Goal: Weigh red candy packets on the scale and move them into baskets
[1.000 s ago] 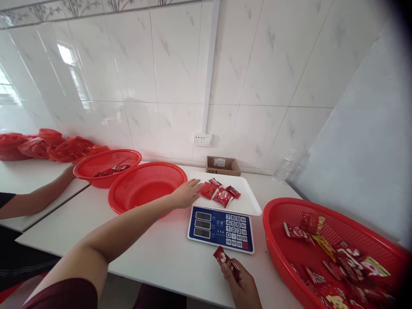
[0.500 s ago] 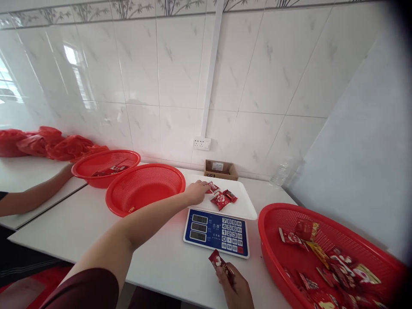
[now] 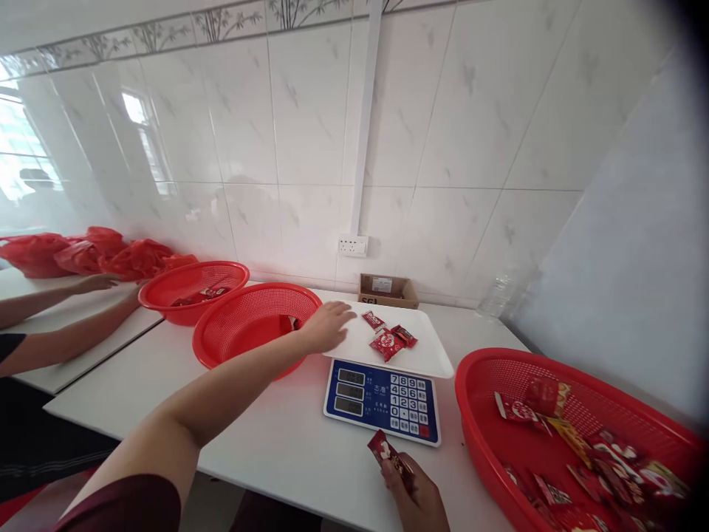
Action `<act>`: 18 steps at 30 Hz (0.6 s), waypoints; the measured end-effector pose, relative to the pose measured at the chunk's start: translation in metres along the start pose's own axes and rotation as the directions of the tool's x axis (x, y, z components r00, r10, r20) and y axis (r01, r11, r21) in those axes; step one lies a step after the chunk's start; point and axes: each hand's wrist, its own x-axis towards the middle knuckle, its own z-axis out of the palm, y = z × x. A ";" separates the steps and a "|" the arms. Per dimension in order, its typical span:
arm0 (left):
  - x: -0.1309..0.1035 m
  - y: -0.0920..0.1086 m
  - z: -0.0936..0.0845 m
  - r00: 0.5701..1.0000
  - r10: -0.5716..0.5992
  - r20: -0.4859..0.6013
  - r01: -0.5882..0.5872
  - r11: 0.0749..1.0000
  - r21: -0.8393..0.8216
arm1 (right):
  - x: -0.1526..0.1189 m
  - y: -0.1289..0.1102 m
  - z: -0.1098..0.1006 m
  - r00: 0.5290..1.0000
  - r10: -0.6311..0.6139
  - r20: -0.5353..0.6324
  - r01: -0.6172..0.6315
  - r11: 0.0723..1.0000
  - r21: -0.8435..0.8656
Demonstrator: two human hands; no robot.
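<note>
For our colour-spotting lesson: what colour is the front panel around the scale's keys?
The scale's front panel is blue, best seen in the head view.

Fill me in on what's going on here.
The person's right hand holds a dark red packet in front of the digital scale. The left hand, open, is over the left side of the white tray, beside the middle red basket. A few red packets lie on the tray. More packets are in the right-hand red basket. Two other arms reach in from the left.
</note>
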 end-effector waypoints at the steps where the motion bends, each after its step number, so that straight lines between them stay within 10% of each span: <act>1: 0.006 0.013 0.005 0.998 0.062 0.029 -0.062 0.998 -0.030 | 0.000 0.000 0.000 1.000 0.001 0.002 -0.001 1.000 -0.002; 8: 0.052 0.070 0.036 0.954 0.271 0.126 -0.249 0.954 -0.168 | -0.001 -0.001 0.003 0.999 -0.025 -0.036 0.024 1.000 -0.007; 18: 0.073 0.046 0.032 0.986 -0.163 0.033 0.165 0.985 -0.047 | 0.000 0.003 0.009 0.994 -0.040 -0.101 0.043 0.999 0.030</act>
